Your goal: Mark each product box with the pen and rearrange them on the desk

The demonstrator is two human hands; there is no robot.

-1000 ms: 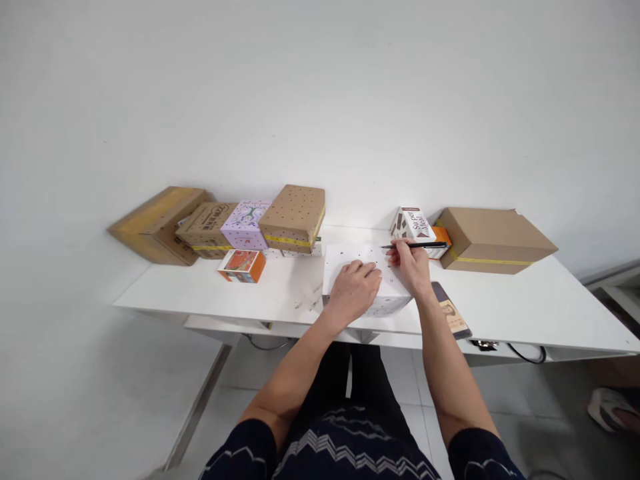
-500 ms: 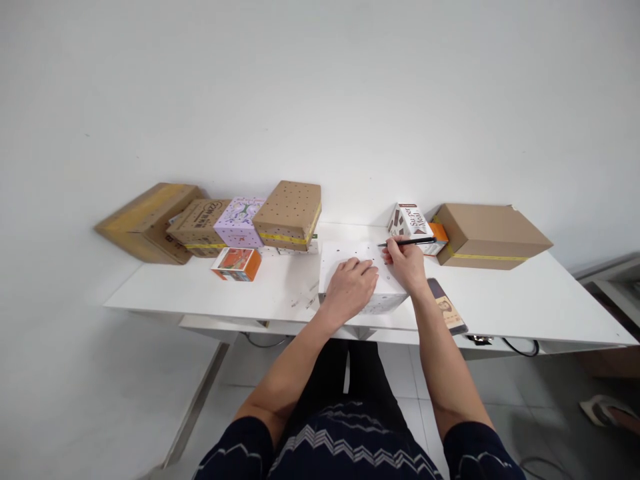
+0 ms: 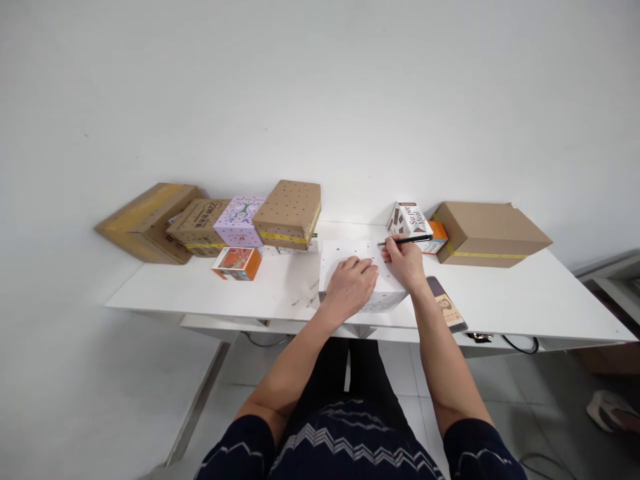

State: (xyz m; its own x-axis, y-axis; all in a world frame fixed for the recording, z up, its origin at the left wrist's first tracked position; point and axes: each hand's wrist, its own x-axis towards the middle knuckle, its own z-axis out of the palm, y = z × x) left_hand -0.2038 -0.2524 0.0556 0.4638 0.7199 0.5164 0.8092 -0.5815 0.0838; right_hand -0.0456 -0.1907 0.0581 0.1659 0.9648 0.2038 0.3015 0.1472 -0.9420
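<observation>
A white box [image 3: 334, 261] with small dark marks on its top and front stands in front of me, close to the table's front edge. My left hand [image 3: 353, 285] lies flat on its top, fingers stretched out. My right hand [image 3: 404, 261] is closed around a black pen [image 3: 415, 239] over the right side of the box. The pen's tip points left and is near the box's top; whether it touches cannot be made out. Part of the box's right side is hidden by my right hand.
Left on the white table [image 3: 165, 290] are several cartons, including a purple box [image 3: 240, 223], a dotted brown box [image 3: 287, 210] and an orange box [image 3: 243, 265]. On the right are a Super Meal box [image 3: 411, 220], a large carton [image 3: 490, 230] and a phone [image 3: 447, 305].
The pen and my right hand have shifted very slightly. My left hand and the white box stay where they were.
</observation>
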